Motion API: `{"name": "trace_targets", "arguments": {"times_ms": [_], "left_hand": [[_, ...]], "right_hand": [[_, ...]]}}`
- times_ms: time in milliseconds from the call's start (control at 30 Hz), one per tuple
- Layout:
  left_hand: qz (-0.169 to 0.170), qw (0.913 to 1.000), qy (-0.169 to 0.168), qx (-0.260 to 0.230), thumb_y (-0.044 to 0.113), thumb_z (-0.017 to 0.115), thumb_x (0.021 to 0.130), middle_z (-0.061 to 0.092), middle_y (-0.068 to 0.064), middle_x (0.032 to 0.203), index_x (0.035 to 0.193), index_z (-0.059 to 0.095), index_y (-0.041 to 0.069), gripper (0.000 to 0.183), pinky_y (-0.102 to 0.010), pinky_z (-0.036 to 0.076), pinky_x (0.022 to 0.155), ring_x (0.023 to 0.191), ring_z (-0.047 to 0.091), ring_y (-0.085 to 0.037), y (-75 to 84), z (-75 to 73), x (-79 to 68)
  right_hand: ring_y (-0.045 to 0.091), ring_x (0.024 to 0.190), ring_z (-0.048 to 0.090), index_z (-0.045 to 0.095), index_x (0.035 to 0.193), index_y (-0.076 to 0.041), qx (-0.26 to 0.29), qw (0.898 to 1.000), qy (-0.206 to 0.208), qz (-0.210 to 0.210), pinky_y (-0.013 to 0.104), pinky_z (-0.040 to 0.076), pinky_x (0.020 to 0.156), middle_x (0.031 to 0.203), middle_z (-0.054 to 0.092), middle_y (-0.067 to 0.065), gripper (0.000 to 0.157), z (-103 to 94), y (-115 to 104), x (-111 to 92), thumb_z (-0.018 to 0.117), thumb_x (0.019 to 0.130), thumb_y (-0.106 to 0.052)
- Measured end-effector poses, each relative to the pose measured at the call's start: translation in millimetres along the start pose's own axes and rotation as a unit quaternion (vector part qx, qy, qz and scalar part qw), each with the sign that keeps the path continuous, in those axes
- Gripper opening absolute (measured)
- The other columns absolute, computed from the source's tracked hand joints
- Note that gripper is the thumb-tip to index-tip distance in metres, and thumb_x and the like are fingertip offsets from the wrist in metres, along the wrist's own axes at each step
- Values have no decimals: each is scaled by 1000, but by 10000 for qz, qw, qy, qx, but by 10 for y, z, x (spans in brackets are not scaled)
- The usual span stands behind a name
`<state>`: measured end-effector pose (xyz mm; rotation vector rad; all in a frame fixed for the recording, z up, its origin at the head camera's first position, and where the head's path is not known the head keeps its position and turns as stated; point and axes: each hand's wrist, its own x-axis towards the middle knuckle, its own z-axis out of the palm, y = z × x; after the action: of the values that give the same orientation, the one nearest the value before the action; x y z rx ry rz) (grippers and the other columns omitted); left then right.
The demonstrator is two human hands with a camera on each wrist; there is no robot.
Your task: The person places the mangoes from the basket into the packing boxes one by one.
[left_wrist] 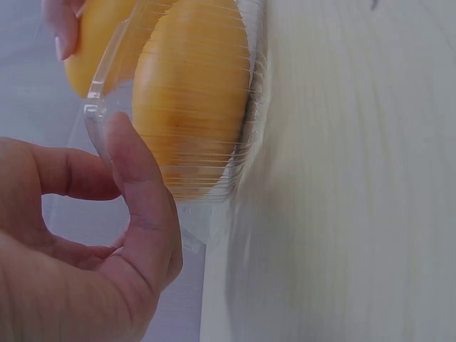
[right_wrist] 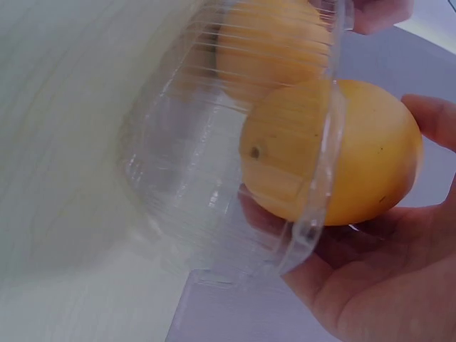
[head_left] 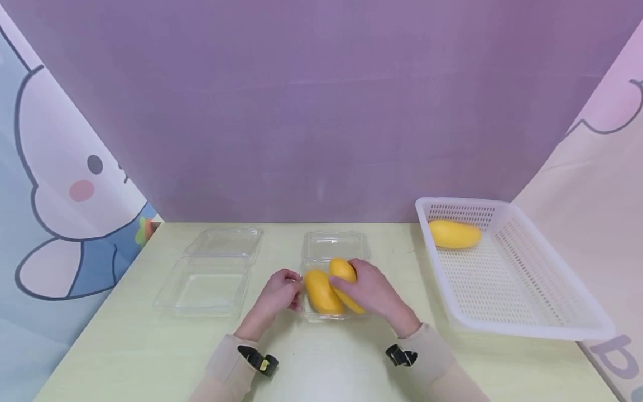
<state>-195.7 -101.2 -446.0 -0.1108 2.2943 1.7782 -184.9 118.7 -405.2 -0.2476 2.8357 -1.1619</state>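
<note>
A yellow mango (head_left: 343, 270) is held by my right hand (head_left: 374, 288), its fingers and thumb around the fruit. In the right wrist view its lower end dips below the rim of a clear plastic clamshell box (right_wrist: 313, 206). Another mango (head_left: 322, 293) lies inside this box, to the left of the held one. My left hand (head_left: 276, 293) pinches the box's left rim between thumb and fingers, as the left wrist view shows. The box's lid (head_left: 335, 245) is folded back, away from me.
A second clear clamshell box (head_left: 206, 285) lies opened and without fruit on the left of the pale table (head_left: 311, 363). At the right stands a white perforated basket (head_left: 527, 329) with one mango (head_left: 454, 234) in its far left corner. A purple panel (head_left: 321, 111) rises behind.
</note>
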Motion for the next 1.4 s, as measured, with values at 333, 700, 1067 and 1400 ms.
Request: {"name": "trace_targets", "arguments": {"times_ms": [333,700,1067,1400], "left_hand": [[24,10000,-9,-32,7,56,93,58,-16,83,117,53,-6,27,-31,58,58,62,56,-20,3,-1,-5],[57,10000,-11,-76,5,54,92,59,-17,82,117,53,-7,28,-31,58,57,61,56,-19,-31,-7,-4],[70,10000,-31,-46,4,55,91,60,-18,85,118,53,-7,29,-31,58,58,62,57,-20,18,4,-18],[91,9999,-17,-103,4,55,92,60,-18,85,118,52,-7,29,-30,57,58,61,56,-19,34,12,-32]], "right_hand": [[20,72,56,52,128,-7,-318,9994,-33,147,32,45,61,93,64,7,56,20,-10,13,69,91,-46],[23,74,54,64,113,3,-1470,9890,126,-65,36,47,62,93,61,10,49,69,-54,33,67,93,-41],[24,76,54,61,120,4,-1793,9838,1,-8,39,51,67,92,59,10,49,69,-47,75,66,94,-37],[22,71,52,62,112,1,-1794,9836,-75,-156,36,47,62,82,55,5,39,78,-36,111,67,95,-34]]}}
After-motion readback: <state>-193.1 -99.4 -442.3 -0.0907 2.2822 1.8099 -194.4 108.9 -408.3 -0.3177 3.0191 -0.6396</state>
